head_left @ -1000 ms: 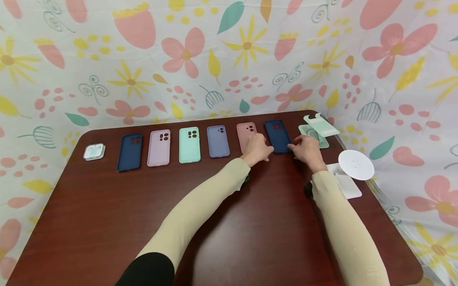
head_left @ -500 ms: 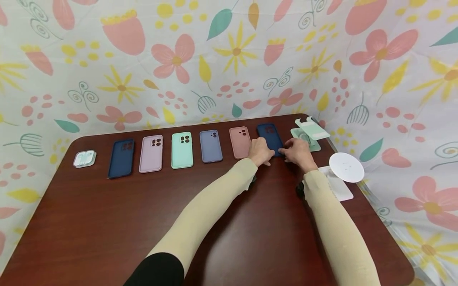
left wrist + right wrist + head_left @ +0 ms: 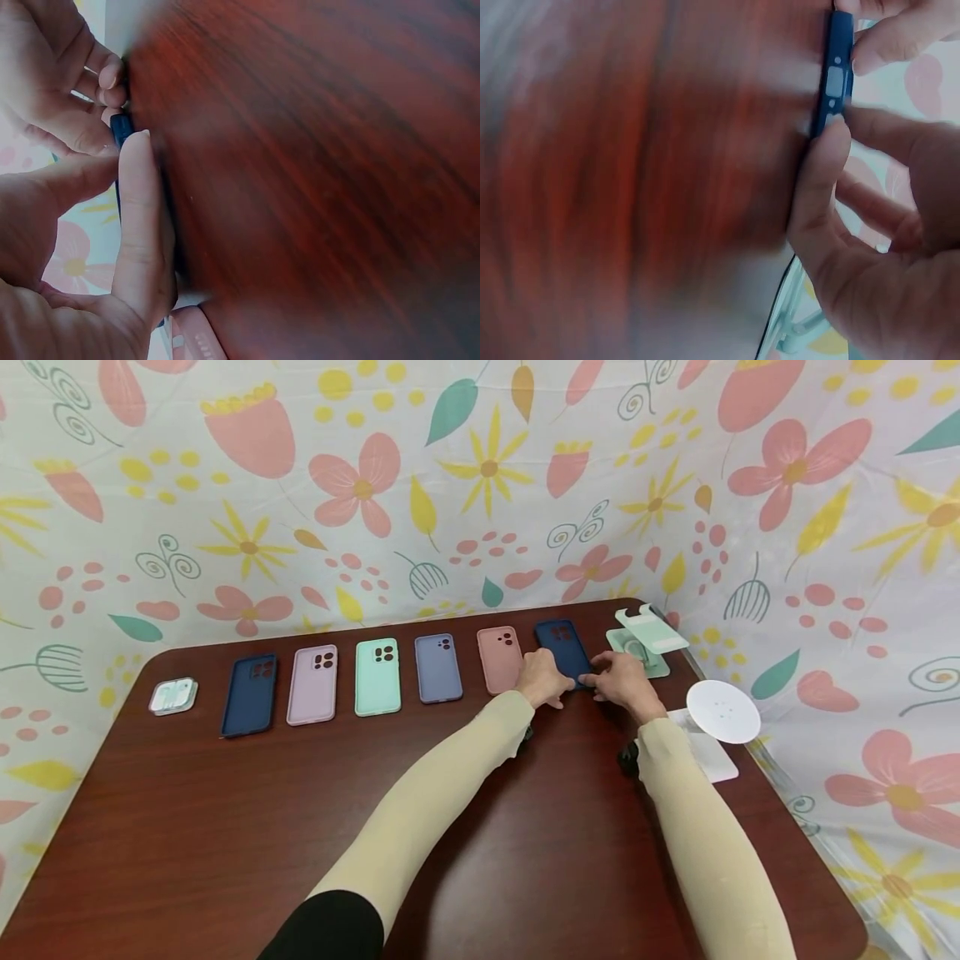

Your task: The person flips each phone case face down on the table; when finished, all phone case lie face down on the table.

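Several phone cases lie in a row along the table's far edge. At the right end of the row is a dark navy case, with its thin edge also showing in the wrist views. My left hand pinches its near end from the left, one finger lying along the edge. From the right, my right hand pinches the same end, thumb on the edge. The two hands nearly touch. A pink case lies just left of my left hand.
Further left lie periwinkle, mint, lilac and dark blue cases, then a clear earbud box. A mint stand sits at the far right corner. A white round disc stands over a white card.
My right hand has come left from beside the mint stand to the navy case's near end. My left hand has closed in on the same end, so the hands now meet there.
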`<state>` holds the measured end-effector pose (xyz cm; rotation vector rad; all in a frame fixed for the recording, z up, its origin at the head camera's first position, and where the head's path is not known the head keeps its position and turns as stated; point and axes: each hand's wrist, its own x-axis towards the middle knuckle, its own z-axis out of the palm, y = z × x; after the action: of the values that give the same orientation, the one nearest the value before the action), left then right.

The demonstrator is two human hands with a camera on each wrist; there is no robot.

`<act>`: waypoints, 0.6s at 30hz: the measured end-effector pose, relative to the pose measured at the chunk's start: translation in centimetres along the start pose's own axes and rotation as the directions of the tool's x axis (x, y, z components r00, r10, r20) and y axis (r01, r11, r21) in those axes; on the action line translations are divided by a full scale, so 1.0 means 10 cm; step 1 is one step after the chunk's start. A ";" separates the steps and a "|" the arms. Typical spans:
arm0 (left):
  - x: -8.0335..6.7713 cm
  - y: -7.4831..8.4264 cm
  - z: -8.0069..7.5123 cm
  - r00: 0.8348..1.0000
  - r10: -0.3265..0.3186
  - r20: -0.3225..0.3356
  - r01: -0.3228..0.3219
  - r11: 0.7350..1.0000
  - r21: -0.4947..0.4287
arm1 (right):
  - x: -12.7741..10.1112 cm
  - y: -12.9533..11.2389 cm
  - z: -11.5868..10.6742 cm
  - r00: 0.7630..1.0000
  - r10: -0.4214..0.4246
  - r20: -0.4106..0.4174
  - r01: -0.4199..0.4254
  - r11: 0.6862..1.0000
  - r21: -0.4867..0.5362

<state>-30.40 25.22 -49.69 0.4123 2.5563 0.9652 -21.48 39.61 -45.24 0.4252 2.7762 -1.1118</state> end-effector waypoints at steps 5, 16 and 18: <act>-0.01 0.01 -0.02 1.000 -0.001 0.011 0.001 1.000 -0.001 | -0.02 0.02 -0.06 0.997 -0.031 0.077 0.029 0.999 0.027; 0.00 -0.02 -0.04 0.998 -0.027 0.052 0.031 0.997 -0.075 | -0.03 0.04 -0.04 0.996 -0.062 0.063 0.057 0.996 0.075; 0.00 -0.02 -0.04 0.998 -0.028 0.059 0.034 0.995 -0.091 | -0.04 0.05 -0.03 0.997 -0.055 0.060 0.049 0.994 0.096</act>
<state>-30.60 24.85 -49.54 0.3678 2.4482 1.0403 -20.97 40.14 -45.28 0.3239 2.7027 -1.2501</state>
